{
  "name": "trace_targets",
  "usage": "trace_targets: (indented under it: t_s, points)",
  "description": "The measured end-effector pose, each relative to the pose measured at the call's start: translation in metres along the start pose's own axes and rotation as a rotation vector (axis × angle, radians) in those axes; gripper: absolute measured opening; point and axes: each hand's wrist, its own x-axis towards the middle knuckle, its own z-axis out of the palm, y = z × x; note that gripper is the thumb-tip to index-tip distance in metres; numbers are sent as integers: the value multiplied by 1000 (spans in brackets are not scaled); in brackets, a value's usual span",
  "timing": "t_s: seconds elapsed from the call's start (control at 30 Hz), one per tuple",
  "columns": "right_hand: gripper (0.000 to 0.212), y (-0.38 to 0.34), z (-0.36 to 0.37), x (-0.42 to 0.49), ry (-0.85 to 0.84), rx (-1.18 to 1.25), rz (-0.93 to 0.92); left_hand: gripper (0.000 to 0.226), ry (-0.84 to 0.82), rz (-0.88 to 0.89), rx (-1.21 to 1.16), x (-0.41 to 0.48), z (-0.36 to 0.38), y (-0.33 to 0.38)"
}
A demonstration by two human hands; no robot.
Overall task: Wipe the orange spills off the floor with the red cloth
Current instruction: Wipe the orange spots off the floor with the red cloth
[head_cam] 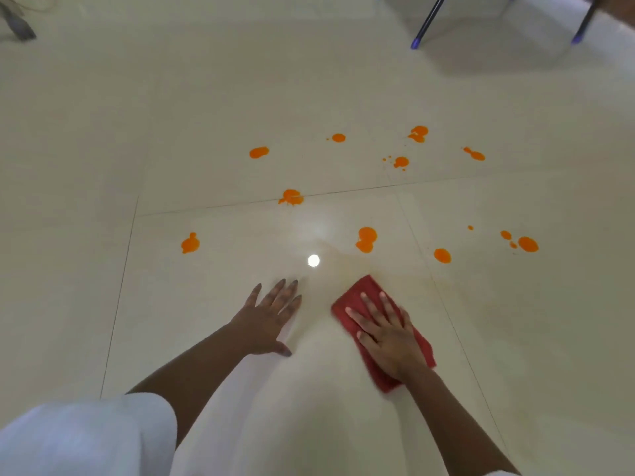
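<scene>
Orange spills [366, 239] lay scattered across the pale tiled floor [206, 97], roughly ten wet blots plus a few small specks, all on the far side of the hands and none of them smeared. The red cloth [360, 286] sat flat on the near tile, just short of the closest blots. The right hand [388, 334] pressed down on it with straight, spread fingers, not gripping it. The left hand [271, 317] was planted on the bare floor beside it, fingers splayed and holding nothing, apparently as a brace.

A faint yellowish film [395, 280] showed on the tile around the cloth's far corner, which suggests at least one patch there had been wiped. By that reading the job had barely begun: the nearest blots lay just beyond the cloth, and the row past the tile seam [343, 192] was well out of reach.
</scene>
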Motion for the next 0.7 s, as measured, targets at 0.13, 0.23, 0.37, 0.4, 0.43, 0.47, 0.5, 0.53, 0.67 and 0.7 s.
trace_targets:
  t_s: [0.13, 0.23, 0.37, 0.4, 0.43, 0.47, 0.5, 0.53, 0.67, 0.7]
  points:
    - [52, 8, -33, 41, -70, 67, 293, 102, -220, 172, 156, 9, -28, -27]
    - [55, -23, -52, 67, -267, 14, 108, 94, -309, 277, 245, 10, -44, -45]
    - [62, -67, -73, 96, -459, 2, -69, 88, -300, 300, 196, -2, -43, -81]
    - [63, -75, -75, 101, -476, -5, -74, 87, -275, 288, 164, -5, -37, -89]
    - [65, -85, -76, 108, -479, -19, -75, 86, -242, 267, 131, -7, -30, -98]
    - [66, -93, -74, 111, -473, -31, -70, 86, -209, 232, 97, -8, -22, -104]
    - [67, -100, -72, 113, -462, -37, -60, 85, -172, 191, 58, -9, -14, -109]
    - [67, -110, -69, 116, -454, -42, -44, 86, -127, 151, 18, -11, -6, -116]
    - [66, -127, -60, 109, -370, -143, 15, 90, 63, 87, -135, -22, 20, -125]
    - [64, -128, -59, 108, -315, -177, 17, 93, 124, 81, -169, -25, 28, -126]
